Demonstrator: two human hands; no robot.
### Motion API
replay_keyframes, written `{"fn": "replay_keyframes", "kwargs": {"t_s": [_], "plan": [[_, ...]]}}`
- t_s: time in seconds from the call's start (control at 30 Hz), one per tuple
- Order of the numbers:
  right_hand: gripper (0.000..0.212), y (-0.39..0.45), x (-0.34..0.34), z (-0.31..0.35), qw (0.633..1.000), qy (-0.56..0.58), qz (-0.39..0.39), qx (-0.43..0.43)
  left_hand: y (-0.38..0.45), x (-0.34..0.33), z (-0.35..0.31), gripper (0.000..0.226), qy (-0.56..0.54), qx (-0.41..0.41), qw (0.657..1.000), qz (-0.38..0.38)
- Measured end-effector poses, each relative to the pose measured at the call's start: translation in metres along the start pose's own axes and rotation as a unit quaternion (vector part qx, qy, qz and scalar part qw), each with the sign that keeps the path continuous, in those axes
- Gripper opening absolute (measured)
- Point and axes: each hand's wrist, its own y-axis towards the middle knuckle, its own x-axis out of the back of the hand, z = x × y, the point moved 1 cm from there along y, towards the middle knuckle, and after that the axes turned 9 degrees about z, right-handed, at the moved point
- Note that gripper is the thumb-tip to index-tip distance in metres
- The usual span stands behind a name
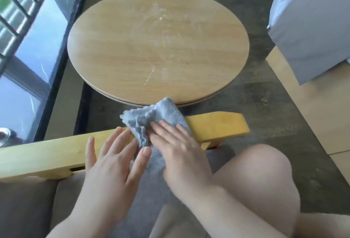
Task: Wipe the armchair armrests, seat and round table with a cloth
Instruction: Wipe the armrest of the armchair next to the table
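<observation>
My right hand [174, 143] presses the cloth [151, 122] flat on the armrest [217, 127], fingers straight. My left hand [111, 154] lies open beside it, thumb touching the cloth.

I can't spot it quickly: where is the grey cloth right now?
In the head view, the grey cloth lies low centre, draped over the wooden armrest, pressed by the right hand, just before the round table.

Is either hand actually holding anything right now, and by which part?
Neither grips anything. The right hand presses flat on the grey cloth's middle over the wooden armrest; the left hand lies open beside it.
</observation>
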Motion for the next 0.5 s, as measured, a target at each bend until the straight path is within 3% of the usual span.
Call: {"fn": "replay_keyframes", "kwargs": {"t_s": [0.2, 0.4, 0.5], "plan": [[0.081, -0.03, 0.041, -0.071, 0.985, -0.04, -0.007, -0.169, 0.007, 0.0, -0.005, 0.087, 0.019, -0.017, 1.0, -0.001], [0.063, -0.003, 0.004, -0.01, 0.999, -0.014, -0.005, -0.049, 0.011, -0.01, -0.009, 0.082, 0.001, -0.032, 0.999, 0.004], [0.065, 0.011, 0.017, -0.038, 0.996, -0.01, 0.009, -0.087, 0.014, -0.008, -0.004, 0.085, -0.002, -0.044, 0.999, 0.009]]}}
